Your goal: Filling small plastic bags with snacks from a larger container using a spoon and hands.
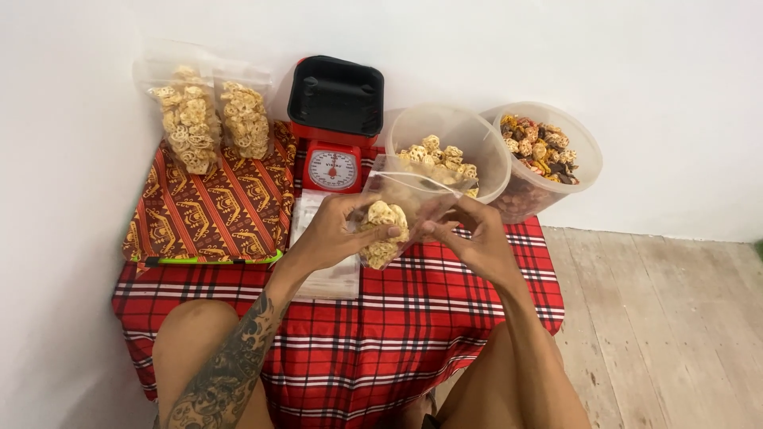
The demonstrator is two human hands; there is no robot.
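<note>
Plain white walls (556, 48) meet in a corner at the left. A low table (445, 318) under a red plaid cloth stands against them. Pale, worn wooden floor (660, 318) runs to the right. Light is soft and even.

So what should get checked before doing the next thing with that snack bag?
1. Left hand has the clear bag: ok.
2. Right hand has the bag's other side: ok.
3. Bag mouth open: cannot tell.
4. Pale flower-shaped crackers inside the bag: ok.
5. Tub of pale crackers close behind the hands: ok.
6. Red scale with its black tray empty: ok.
</note>
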